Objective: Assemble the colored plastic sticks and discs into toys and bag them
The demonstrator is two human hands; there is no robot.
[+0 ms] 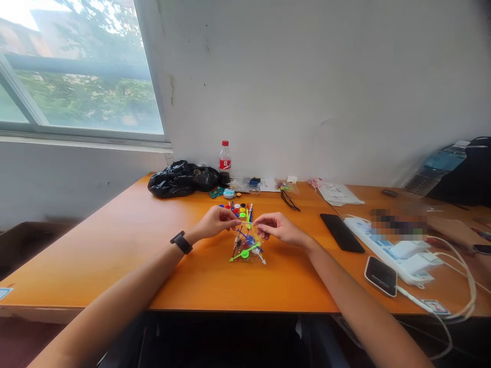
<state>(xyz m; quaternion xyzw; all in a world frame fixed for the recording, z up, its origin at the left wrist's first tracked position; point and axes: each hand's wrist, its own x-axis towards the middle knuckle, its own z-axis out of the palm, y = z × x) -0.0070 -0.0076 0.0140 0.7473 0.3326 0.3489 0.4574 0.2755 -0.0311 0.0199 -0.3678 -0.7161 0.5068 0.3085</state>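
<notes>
A clear plastic bag (249,250) hangs between my two hands above the table. Inside it are colourful small parts, among them a bright green arrow-shaped piece (244,253), a white arrow tip and blue and red pieces. My left hand (222,221), with a dark watch on the wrist, pinches the bag's top edge at its left side. At the right side of that edge, my right hand (274,227) pinches it too. Just behind the bag lie loose coloured discs and arrow pieces (242,208), partly hidden by the bag and my fingers.
At the back are a black plastic bag (178,179), a red-capped bottle (225,158) and small packets. To the right lie a black phone (341,232), a white power strip (387,250) with cables and a charging phone (381,276). Another person's arm (456,235) rests at the far right.
</notes>
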